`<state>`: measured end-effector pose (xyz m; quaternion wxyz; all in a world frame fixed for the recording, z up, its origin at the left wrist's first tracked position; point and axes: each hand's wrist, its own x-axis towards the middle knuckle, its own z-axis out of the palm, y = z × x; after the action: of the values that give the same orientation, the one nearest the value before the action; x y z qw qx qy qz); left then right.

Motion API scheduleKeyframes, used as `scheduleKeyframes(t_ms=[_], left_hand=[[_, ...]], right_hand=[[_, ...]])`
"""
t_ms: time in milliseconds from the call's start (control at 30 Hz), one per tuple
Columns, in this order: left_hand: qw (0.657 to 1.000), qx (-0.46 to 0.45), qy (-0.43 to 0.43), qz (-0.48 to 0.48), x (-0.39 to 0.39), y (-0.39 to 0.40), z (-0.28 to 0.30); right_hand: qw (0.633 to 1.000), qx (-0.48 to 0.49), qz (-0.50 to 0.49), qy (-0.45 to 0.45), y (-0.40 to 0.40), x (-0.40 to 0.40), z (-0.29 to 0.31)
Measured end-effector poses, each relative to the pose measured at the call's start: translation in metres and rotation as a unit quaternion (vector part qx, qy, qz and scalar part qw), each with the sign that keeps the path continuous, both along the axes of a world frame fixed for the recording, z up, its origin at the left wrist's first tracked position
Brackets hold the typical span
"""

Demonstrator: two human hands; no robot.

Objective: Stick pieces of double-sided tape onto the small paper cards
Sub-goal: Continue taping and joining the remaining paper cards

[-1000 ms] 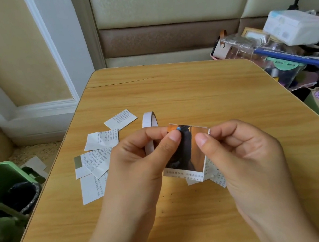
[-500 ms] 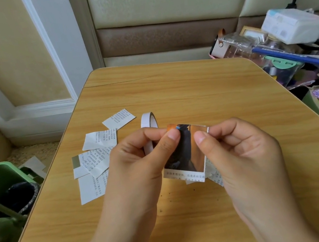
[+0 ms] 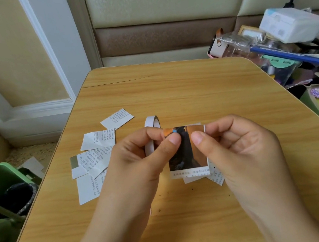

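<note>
I see my left hand (image 3: pixel 139 160) and right hand (image 3: pixel 237 147), fingers curled, pinching the photo card's (image 3: pixel 187 153) top edge above the table (image 3: pixel 171 91).

I'm seeing soft, even daylight, fairly bright, no glare. Faint diffuse shadows under each hand on the counter (image 3: pixel 191 88). Wide-angle bowing at the edges; corners soft, slight compression blur on fine print.

The far half of the table (image 3: pixel 170 87) is left bare. The left side is taken up by scattered paper cards (image 3: pixel 97 149); a tape roll (image 3: pixel 150 123) stands mid-table. The right edge is crowded by clutter (image 3: pixel 286 43).
</note>
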<state>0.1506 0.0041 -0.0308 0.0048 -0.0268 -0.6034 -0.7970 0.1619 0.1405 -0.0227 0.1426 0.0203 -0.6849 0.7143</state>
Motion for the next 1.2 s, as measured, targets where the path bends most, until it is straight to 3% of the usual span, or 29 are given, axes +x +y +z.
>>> scheduleKeyframes(t_ms=[233,533,833,1200], left_hand=[[0.999,0.038,-0.006,0.023,-0.0011,0.0006,-0.001],[0.999,-0.038,0.012,-0.017,-0.0011,-0.0021,-0.0008],[0.997,0.066,-0.039,0.028,-0.0037,-0.0045,-0.003],[1.0,0.012,-0.012,0.022,-0.0015,0.0,-0.0007]], right_hand=[[0.998,-0.042,0.038,-0.035,-0.0018,-0.0006,-0.0031],[0.991,0.131,0.023,0.021,0.0027,0.0019,-0.0027],[0.998,0.023,0.045,-0.044,0.0036,0.001,-0.005],[1.0,0.007,-0.011,-0.007,0.0045,-0.0002,-0.0056]])
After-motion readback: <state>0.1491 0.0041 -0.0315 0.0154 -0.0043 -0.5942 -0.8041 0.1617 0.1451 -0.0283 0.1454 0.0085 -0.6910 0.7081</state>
